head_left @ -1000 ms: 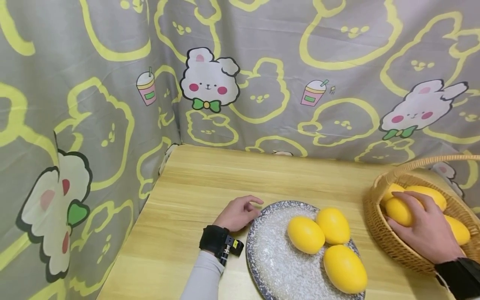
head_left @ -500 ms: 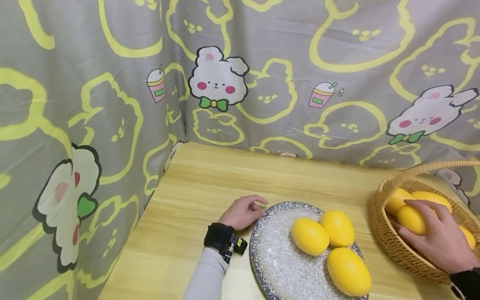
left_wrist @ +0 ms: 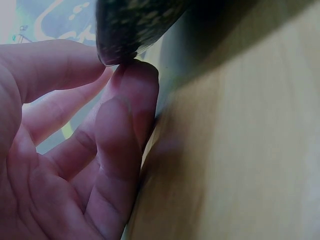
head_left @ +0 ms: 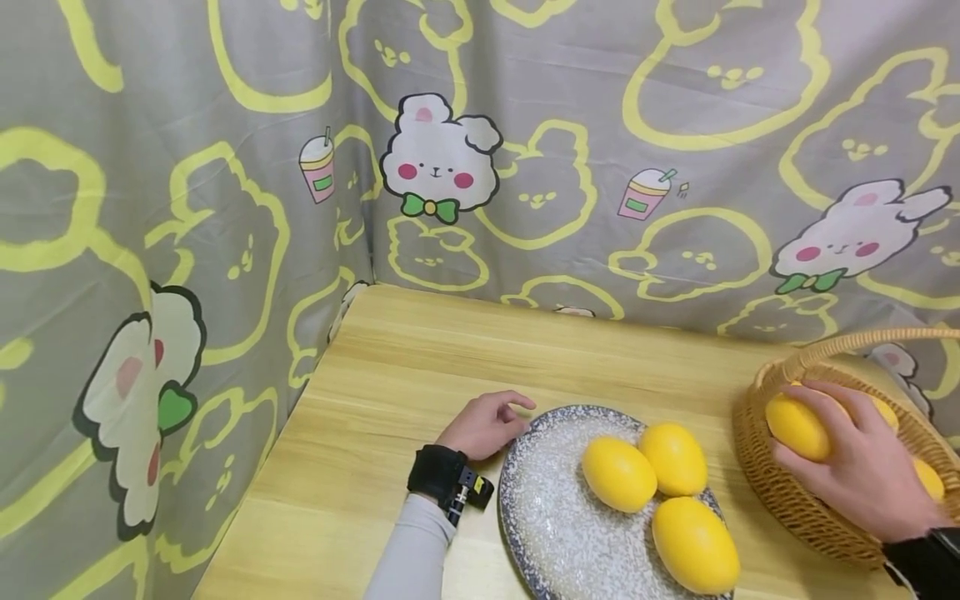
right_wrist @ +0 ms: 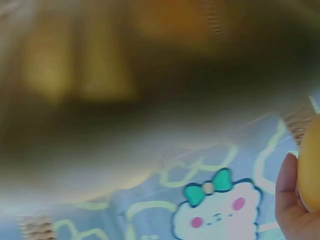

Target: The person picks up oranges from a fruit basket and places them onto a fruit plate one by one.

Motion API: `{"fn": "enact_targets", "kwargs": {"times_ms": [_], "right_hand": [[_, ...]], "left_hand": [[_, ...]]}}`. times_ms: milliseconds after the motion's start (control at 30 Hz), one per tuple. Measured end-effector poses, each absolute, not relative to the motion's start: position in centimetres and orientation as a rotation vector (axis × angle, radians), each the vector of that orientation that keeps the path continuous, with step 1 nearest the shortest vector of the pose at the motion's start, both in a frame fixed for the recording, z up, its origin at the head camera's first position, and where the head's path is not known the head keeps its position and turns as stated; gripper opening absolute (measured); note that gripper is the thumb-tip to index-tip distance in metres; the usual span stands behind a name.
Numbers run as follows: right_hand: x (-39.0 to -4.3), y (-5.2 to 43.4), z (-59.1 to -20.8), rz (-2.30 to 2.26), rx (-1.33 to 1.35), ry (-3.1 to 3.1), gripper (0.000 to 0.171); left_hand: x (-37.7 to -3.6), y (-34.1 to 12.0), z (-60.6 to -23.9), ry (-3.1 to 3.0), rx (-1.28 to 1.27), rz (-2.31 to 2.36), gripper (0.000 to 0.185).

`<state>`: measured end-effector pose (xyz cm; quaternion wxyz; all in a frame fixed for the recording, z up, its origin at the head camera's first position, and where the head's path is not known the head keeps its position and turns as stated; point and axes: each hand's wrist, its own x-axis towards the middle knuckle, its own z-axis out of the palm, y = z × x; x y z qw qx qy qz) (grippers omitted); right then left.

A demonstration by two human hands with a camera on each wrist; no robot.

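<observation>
My right hand [head_left: 855,467] grips a yellow lemon [head_left: 798,427] and holds it just above the wicker basket [head_left: 780,487] at the right edge of the table; the right wrist view shows a thumb beside the lemon [right_wrist: 311,165]. More lemons [head_left: 928,479] lie in the basket behind the hand. A speckled grey plate [head_left: 547,517] in front of me carries three lemons [head_left: 619,473]. My left hand [head_left: 487,425] rests on the wooden table [head_left: 420,367] with curled fingers touching the plate's left rim [left_wrist: 131,30].
A grey cloth printed with yellow bunny outlines and white bunnies [head_left: 438,158] hangs behind and to the left of the table. The basket has an arched handle [head_left: 862,340]. Bare wood lies behind the plate.
My right hand has lifted the lemon up out of the pile in the basket and a little toward the left. The left hand has stayed at the plate's rim.
</observation>
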<state>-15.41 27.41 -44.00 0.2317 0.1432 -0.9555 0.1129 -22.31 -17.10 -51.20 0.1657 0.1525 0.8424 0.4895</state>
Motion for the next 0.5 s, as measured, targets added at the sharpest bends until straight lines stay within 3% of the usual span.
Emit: {"fn": "enact_targets", "kwargs": {"times_ms": [167, 500], "right_hand": [[-15.4, 26.0, -43.1, 0.312, 0.444, -2.574, 0.061], [-16.3, 24.5, -42.1, 0.331, 0.546, -2.531, 0.065]], "left_hand": [[-22.4, -16.9, -51.3, 2.39, 0.433, 1.395, 0.029], [-22.5, -17.1, -51.5, 2.41, 0.437, 1.385, 0.029]]}}
